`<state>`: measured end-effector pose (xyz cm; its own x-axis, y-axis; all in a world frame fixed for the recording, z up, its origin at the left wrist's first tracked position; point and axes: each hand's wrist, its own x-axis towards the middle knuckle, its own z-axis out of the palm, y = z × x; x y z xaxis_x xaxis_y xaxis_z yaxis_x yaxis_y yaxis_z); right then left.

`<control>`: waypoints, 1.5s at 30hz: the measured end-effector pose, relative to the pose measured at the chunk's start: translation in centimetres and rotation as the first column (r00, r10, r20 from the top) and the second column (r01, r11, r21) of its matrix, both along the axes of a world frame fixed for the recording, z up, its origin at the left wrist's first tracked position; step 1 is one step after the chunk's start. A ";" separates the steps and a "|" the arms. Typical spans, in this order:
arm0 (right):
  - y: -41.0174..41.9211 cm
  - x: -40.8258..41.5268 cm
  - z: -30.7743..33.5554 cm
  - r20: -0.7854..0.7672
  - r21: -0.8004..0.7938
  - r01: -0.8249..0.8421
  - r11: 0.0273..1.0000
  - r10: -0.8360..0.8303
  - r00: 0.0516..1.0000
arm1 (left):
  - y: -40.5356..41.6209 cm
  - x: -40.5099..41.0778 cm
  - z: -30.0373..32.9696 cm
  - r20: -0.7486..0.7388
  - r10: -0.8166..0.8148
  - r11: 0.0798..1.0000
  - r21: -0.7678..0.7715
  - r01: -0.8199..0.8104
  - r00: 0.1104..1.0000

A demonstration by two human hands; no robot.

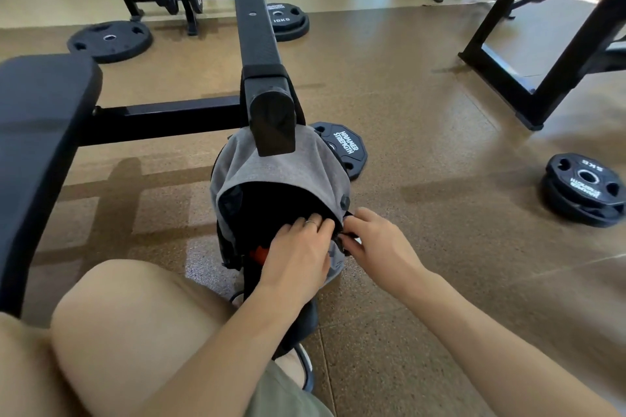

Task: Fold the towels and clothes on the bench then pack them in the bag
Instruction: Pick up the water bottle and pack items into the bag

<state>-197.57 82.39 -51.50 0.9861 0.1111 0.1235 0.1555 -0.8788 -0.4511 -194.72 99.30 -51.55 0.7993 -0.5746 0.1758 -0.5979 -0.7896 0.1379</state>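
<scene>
A grey bag (271,166) stands on the floor against the end of a black steel bar, its mouth open toward me with dark contents inside. A small orange patch (259,254) shows low in the opening. My left hand (298,250) lies on the bag's near rim, fingers curled over its edge. My right hand (379,240) is just right of it and pinches a small black zipper pull or strap end (345,240) at the bag's right side. The black padded bench (40,132) is at the left; no towels or clothes show on it.
My bare knee (128,322) fills the lower left. Black weight plates lie on the brown floor: one right behind the bag (345,149), a stack at right (582,189), others at the back (108,41). A black rack frame (542,78) stands at right.
</scene>
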 end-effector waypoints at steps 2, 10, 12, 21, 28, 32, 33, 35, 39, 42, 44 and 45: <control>-0.1 -0.8 -0.3 0.024 0.034 -0.064 0.997 0.063 0.998 | -0.7 -0.3 0.0 -0.035 -0.021 1.000 -0.023 0.020 0.999; -0.7 -2.4 0.2 -0.035 0.391 -0.024 0.920 0.041 0.999 | -1.3 -0.3 0.7 0.019 -0.011 0.994 0.106 0.009 1.000; -0.5 -2.1 -1.0 -0.126 0.368 0.054 0.928 -0.007 0.992 | -1.2 -0.3 0.8 0.033 -0.004 0.993 0.119 0.000 0.999; 0.3 0.7 -3.4 -0.083 0.201 0.031 0.979 -0.015 0.996 | -1.2 -0.2 4.6 0.120 0.141 0.987 -0.093 -0.130 0.983; -3.1 2.2 -2.3 -0.090 0.126 0.068 0.990 -0.057 0.994 | 4.9 1.0 6.8 -0.053 0.416 0.839 -0.363 -0.406 0.908; -3.3 3.6 -1.2 -0.107 0.112 0.103 0.988 -0.091 0.990 | 5.2 0.2 8.2 -0.035 0.463 0.810 -0.390 -0.438 0.886; -3.6 3.8 -1.1 -0.110 0.098 0.093 0.991 -0.082 0.991 | 5.5 0.2 8.4 -0.043 0.483 0.792 -0.404 -0.458 0.874; -4.2 4.0 -0.8 -0.123 0.052 0.064 0.997 -0.057 0.991 | 7.3 0.6 8.0 -0.121 0.536 0.733 -0.423 -0.532 0.835; -4.7 3.6 0.5 -0.279 -0.074 0.140 0.987 -0.155 0.948 | 11.9 2.3 6.3 -0.384 0.549 0.644 -0.372 -0.668 0.743; -0.3 2.1 3.4 -0.101 -0.121 0.162 0.979 -0.174 0.980 | 12.1 3.4 6.0 -0.441 0.486 0.649 -0.396 -0.650 0.754; 5.2 1.0 5.8 0.121 -0.039 -0.029 0.999 0.034 0.992 | 11.8 3.9 6.3 -0.465 0.451 0.632 -0.435 -0.641 0.761; 7.6 1.1 6.6 0.176 -0.038 -0.138 0.990 0.142 0.974 | 11.9 4.0 6.4 -0.476 0.435 0.628 -0.448 -0.636 0.764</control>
